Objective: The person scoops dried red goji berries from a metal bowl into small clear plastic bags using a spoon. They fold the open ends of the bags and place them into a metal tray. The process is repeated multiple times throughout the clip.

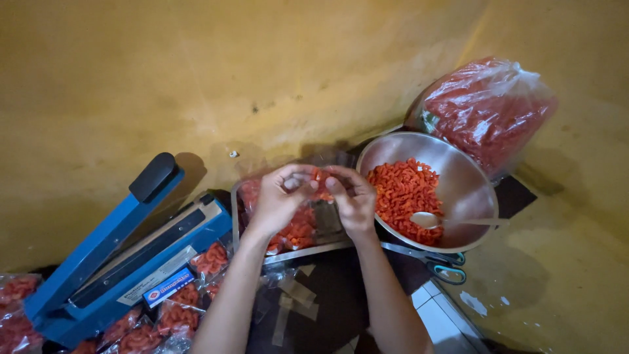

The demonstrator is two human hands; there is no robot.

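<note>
My left hand (278,200) and my right hand (354,200) meet over a metal tray (314,251), both pinching a small clear plastic bag of red snack pieces (319,183). The tray under my hands holds more red snack pieces and clear bags. To the right stands a round steel bowl (468,187) with a heap of the red snack pieces (403,193) and a spoon (452,221) lying in it.
A blue heat sealer (111,255) with its arm raised stands at the left. Several filled small bags (164,314) lie in front of it. A big clear sack of red snacks (485,108) leans behind the bowl. Scissors (439,265) lie under the bowl's edge. A yellow wall is behind.
</note>
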